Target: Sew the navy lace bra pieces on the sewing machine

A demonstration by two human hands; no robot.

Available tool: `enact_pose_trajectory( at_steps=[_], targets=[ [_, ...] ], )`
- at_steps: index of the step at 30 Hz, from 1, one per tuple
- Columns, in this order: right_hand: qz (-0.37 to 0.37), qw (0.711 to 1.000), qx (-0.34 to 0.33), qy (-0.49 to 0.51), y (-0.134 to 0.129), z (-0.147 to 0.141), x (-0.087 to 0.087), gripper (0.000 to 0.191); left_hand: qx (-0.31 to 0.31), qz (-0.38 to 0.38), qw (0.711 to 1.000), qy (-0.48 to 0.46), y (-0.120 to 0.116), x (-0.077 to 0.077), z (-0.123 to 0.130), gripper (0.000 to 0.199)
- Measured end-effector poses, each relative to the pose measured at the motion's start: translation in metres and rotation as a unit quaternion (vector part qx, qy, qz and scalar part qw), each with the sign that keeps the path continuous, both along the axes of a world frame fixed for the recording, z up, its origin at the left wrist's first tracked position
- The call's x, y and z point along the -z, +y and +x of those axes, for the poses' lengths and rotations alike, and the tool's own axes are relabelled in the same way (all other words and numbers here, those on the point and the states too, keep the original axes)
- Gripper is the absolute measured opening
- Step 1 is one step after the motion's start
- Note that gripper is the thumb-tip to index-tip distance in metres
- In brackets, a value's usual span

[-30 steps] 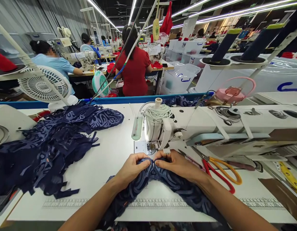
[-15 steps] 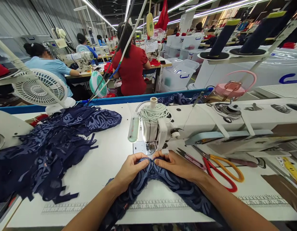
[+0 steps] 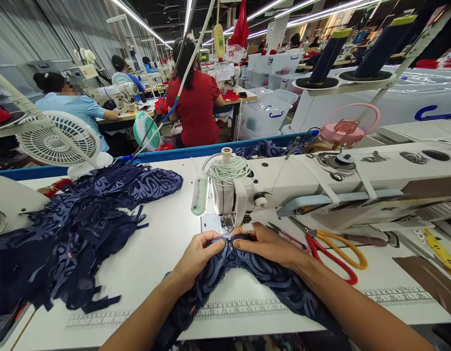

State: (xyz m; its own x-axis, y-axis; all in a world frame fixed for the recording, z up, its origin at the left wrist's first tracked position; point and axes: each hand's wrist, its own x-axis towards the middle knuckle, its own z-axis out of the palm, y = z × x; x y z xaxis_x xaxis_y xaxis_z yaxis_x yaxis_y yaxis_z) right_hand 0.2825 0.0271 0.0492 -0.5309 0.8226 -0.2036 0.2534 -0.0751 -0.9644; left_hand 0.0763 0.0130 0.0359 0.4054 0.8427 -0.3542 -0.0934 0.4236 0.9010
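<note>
A navy patterned lace piece [image 3: 284, 287] lies in an arch on the white table, in front of the sewing machine [image 3: 229, 195]. My left hand [image 3: 198, 256] pinches it just left of its narrow middle, thumb on top. On the other side of that middle, my right hand [image 3: 264, 243] grips the fabric between thumb and fingers, with a white band round one finger. Both hands are close together, just before the needle area [image 3: 227, 222]. The lace ends hang toward the table's front edge, partly under my forearms.
Navy fabric pieces [image 3: 79, 234] are heaped at the left. Scissors with red and orange handles [image 3: 338, 248] lie right of my right hand, beside smaller snips [image 3: 284, 234]. A white fan [image 3: 59, 139] stands back left; people sit beyond.
The whole view has shifted slightly. Both hands still hold the lace at its middle, and the right fingers sit a little differently, showing the white band more.
</note>
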Motion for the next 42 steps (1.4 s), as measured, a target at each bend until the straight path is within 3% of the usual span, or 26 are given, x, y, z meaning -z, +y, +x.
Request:
enact_pose_trajectory(
  at_steps=[13,20,28,31,34,37,39,42],
  targets=[
    [-0.082,0.995,0.025,0.045,0.0,-0.003,-0.01,0.022,-0.003,-0.009,1.0,-0.018,0.003,0.002,-0.002,0.04],
    [-0.065,0.997,0.004,0.031,0.001,-0.001,-0.006,0.026,0.001,-0.014,1.0,-0.017,0.003,0.004,-0.003,0.037],
    [0.054,0.995,-0.039,-0.077,0.001,0.003,-0.005,0.026,0.01,-0.01,1.0,-0.025,0.003,0.004,-0.004,0.038],
    [0.108,0.984,-0.025,-0.139,0.002,0.002,-0.004,0.025,0.031,0.085,0.993,0.071,0.004,0.007,-0.004,0.034],
    [0.178,0.958,0.021,-0.222,0.005,0.0,0.002,0.02,0.021,0.255,0.931,0.259,0.006,0.012,-0.005,0.025],
    [0.259,0.914,0.073,-0.303,0.004,0.002,0.005,0.02,-0.034,0.317,0.882,0.345,0.007,0.01,-0.01,0.008],
    [0.306,0.886,0.088,-0.337,-0.002,0.004,0.004,0.022,-0.056,0.354,0.848,0.389,0.004,0.005,-0.014,0.016],
    [0.373,0.854,0.083,-0.353,-0.017,0.005,0.0,0.027,-0.028,0.455,0.76,0.463,-0.008,-0.003,-0.018,0.028]
  ],
)
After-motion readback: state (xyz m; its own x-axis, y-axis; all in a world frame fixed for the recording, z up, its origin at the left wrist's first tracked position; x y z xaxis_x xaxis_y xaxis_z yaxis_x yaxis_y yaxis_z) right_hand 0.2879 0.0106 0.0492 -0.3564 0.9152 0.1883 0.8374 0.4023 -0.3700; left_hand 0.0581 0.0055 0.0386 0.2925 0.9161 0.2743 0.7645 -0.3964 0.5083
